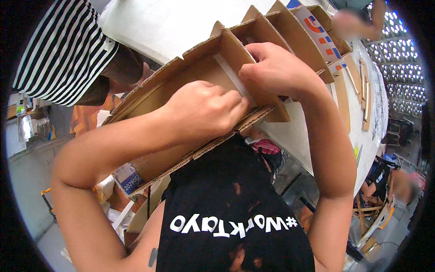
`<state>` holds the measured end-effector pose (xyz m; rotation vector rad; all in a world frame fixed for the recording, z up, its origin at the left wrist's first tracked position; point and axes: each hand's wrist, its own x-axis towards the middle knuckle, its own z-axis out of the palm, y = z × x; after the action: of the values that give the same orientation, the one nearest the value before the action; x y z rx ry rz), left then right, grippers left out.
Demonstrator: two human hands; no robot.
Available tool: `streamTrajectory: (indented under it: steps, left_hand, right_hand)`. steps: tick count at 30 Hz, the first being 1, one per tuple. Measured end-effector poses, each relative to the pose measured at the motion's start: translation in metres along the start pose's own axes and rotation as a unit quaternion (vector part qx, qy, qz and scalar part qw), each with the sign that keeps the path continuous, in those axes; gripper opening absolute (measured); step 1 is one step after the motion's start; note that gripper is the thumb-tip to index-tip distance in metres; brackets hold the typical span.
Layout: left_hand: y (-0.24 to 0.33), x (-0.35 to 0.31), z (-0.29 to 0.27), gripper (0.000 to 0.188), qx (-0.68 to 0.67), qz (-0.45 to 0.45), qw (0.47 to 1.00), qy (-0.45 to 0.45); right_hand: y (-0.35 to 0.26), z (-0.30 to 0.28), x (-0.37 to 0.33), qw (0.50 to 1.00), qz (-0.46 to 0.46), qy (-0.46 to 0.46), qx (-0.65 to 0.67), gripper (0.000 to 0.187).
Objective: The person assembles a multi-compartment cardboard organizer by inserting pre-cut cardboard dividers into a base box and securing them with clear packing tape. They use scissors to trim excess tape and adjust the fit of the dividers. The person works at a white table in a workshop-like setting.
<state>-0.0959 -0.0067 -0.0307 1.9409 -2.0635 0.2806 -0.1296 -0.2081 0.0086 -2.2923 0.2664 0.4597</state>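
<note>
A long, narrow brown cardboard box (pixel 145 97) lies slanted across my front, its near end by my left elbow. Upright cardboard dividers (pixel 263 31) with pointed corners cross its far part. My right hand (pixel 278 68) is closed on the nearest cardboard divider (pixel 233 47), thumb on the near face and the other fingers partly hidden behind it. My left hand (pixel 206 109) is curled closed inside the box, its knuckles close to a pale tape strip (pixel 230 75) on the cardboard. What its fingers hold, if anything, is hidden.
A white table (pixel 154 27) runs under the far part of the box. Cardboard strips (pixel 364 90) lie on it at the right. A person in a striped garment (pixel 68 50) stands at the left; another person's arm (pixel 378 20) shows at the upper right. Someone sits at the lower right.
</note>
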Motion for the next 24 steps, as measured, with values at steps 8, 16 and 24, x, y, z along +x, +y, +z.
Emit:
streamTrajectory:
  steps: [8, 16, 24]
  left_hand:
    - [-0.012, 0.016, 0.014, 0.014, 0.069, 0.106, 0.992, -0.021]
    - [-0.019, 0.022, 0.021, 0.012, 0.069, 0.141, 0.988, 0.012]
    - [-0.024, 0.023, 0.023, 0.027, 0.069, 0.191, 0.979, 0.004]
  right_hand:
    - [-0.004, -0.003, 0.0, 1.0, -0.013, -0.009, -0.017, 0.033]
    - [0.001, 0.001, 0.002, 0.999, -0.035, 0.013, -0.021, 0.029]
    - [0.004, 0.0, 0.002, 0.998, -0.052, 0.028, -0.032, 0.032]
